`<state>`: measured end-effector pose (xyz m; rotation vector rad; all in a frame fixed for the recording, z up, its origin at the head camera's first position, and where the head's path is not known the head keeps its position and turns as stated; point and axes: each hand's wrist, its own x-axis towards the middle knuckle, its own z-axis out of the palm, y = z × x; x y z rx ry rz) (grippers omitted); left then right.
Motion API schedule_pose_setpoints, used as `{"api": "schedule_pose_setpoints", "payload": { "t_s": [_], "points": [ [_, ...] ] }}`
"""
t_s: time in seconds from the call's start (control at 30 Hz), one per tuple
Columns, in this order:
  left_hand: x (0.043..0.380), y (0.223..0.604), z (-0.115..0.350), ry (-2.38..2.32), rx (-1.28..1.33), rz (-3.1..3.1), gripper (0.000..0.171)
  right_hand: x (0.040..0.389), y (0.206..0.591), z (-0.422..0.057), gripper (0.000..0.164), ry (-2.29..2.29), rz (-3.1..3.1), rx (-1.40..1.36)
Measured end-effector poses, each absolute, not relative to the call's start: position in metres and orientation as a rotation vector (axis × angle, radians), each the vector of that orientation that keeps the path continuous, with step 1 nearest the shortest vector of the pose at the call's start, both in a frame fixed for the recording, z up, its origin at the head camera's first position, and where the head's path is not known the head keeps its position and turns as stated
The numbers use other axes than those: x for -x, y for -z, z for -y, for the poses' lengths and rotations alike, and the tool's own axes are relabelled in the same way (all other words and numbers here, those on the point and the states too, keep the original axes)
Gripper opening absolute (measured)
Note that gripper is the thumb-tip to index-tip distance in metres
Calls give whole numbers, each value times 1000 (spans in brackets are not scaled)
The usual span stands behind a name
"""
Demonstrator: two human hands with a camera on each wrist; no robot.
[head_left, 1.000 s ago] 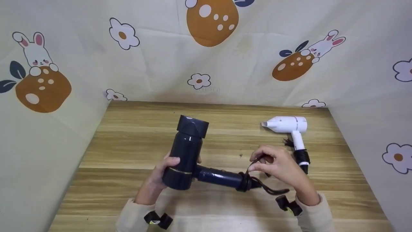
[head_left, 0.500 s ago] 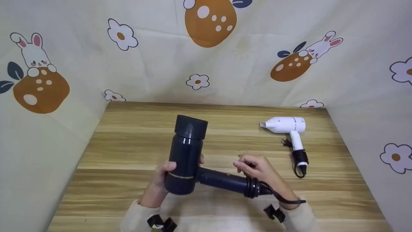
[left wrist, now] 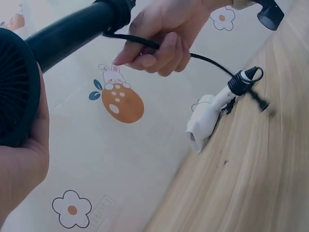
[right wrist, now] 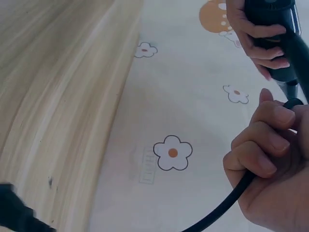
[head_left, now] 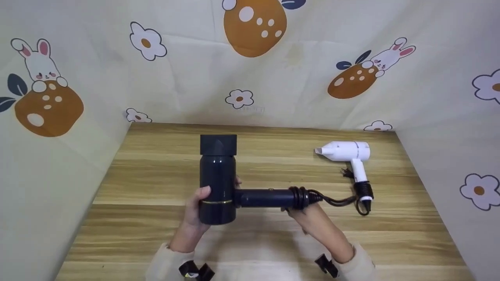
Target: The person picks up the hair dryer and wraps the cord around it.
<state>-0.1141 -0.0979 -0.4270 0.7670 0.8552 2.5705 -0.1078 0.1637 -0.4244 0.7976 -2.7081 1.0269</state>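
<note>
A dark navy hair dryer (head_left: 218, 175) is held up over the table, nozzle toward the back wall and handle toward the right. My left hand (head_left: 194, 212) grips its barrel near the rear, thumb on the near side. In the left wrist view its round rear grille (left wrist: 17, 92) shows. Its black cord (head_left: 300, 198) loops round the handle's end, and a loose length trails right. Below that end is my right hand (head_left: 318, 222), partly hidden in the head view. The right wrist view shows my right hand (right wrist: 270, 150) with fingers curled round the cord (right wrist: 219, 211).
A white hair dryer (head_left: 345, 151) lies at the table's back right, its black cord wound round the handle. Patterned cloth walls (head_left: 187, 78) border the wooden table (head_left: 156, 156). Black camera mounts (head_left: 327, 265) sit by both wrists.
My right hand has moved left and down, from the cord's loose end to beneath the handle's end. The dark hair dryer has turned, its nozzle now straight back and its handle level.
</note>
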Motion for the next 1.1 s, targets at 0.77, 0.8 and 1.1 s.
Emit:
{"api": "schedule_pose_setpoints", "payload": {
  "t_s": [0.77,0.8,1.1],
  "points": [
    [118,421,103,-2674,-325,-1621,35,97,392,-187,14,-698,2390,-957],
    [119,421,103,-2650,-323,-1645,35,97,390,-189,12,-695,2375,-960],
    [119,422,107,-2317,-622,-1670,45,105,378,-199,14,-706,2271,-994]
  ]
}}
